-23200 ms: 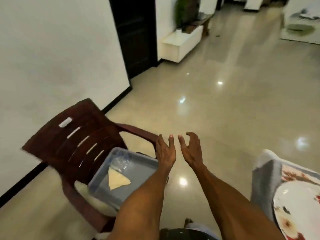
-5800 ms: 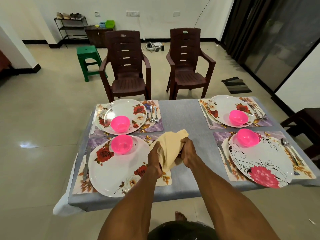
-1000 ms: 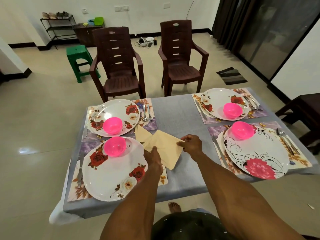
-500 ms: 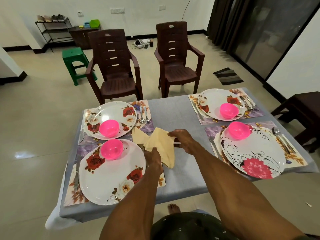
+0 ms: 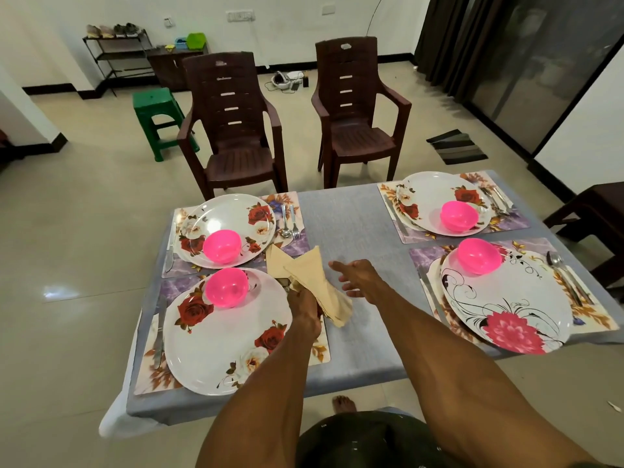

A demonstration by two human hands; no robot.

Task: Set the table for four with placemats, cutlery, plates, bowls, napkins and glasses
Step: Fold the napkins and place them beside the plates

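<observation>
Grey-clothed table, beige tiled floor

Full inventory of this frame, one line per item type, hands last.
table: 1, grey cloth, centre
placemats: 4, floral, one per setting
plates: 4, white floral, on the placemats
bowls: 4, pink, one per plate
cutlery: steel, beside the plates
napkin: 1, beige, laid between the two left settings
napkins: beige bunch, in the left hand's grip
chairs: 2, brown, beyond the table
stool: 1, green, back left
shoe rack: 1, dark, back wall
left hand: holds the napkins
right hand: fingers spread, holding nothing
</observation>
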